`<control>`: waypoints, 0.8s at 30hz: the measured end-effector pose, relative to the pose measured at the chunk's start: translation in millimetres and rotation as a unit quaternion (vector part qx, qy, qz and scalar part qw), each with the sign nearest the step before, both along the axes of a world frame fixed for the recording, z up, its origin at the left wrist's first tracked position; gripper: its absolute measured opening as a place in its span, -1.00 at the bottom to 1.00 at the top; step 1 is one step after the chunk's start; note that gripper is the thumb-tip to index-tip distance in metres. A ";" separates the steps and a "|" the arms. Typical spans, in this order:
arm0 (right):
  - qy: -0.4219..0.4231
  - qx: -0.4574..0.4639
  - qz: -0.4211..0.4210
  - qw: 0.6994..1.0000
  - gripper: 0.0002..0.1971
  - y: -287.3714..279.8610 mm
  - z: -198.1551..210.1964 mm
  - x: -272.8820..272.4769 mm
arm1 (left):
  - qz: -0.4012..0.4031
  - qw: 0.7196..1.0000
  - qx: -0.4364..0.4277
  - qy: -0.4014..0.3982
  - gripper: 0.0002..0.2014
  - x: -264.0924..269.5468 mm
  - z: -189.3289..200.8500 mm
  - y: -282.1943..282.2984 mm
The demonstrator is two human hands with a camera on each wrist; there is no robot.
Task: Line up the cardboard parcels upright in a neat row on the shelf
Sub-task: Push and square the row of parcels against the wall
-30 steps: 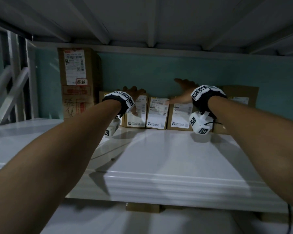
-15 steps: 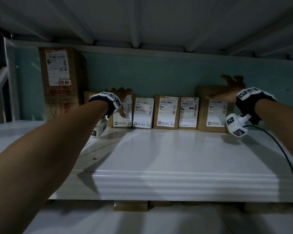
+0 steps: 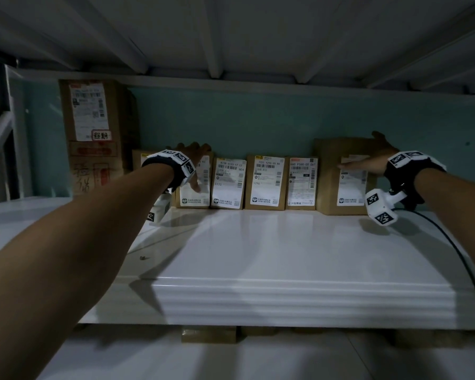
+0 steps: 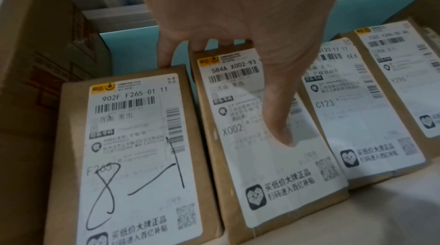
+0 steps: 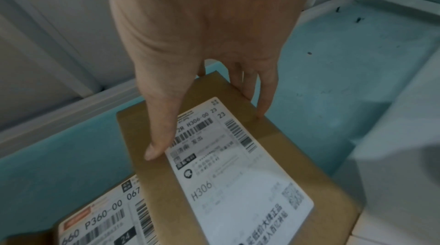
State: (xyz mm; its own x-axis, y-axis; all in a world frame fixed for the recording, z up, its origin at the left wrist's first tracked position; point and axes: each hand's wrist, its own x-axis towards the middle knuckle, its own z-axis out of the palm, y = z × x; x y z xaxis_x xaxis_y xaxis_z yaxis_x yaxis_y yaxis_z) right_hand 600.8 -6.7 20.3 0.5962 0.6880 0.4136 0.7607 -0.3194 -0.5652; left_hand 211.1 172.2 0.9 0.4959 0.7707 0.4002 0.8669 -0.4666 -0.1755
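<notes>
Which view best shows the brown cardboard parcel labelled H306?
Right wrist: the brown cardboard parcel labelled H306 fills it, code legible, right hand gripping its top. Head shows it small; left wrist misses it.

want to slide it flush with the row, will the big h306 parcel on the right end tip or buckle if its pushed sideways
The H306 parcel looks like a stiff cardboard box, so it probably won't buckle. It stands upright, wider than its neighbours, so it should slide on the smooth shelf rather than tip. The right hand holds it near the top; pushing lower seems safer.

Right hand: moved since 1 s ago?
Yes: right hand moved right, away from the tall box, from the small middle parcels onto the H306 parcel.
</notes>
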 end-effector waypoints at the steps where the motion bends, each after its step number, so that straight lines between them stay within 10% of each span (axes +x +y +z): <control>1: 0.005 0.007 0.016 1.000 0.31 -1.5 -0.8 0.2 | -0.001 1.000 -0.001 -0.003 0.23 0.2 0.1 0.3; 24: 0.007 0.020 0.036 0.999 0.26 -4.8 -9.9 -8.2 | 0.009 0.999 -0.015 -0.045 0.23 -4.4 -3.4 -1.8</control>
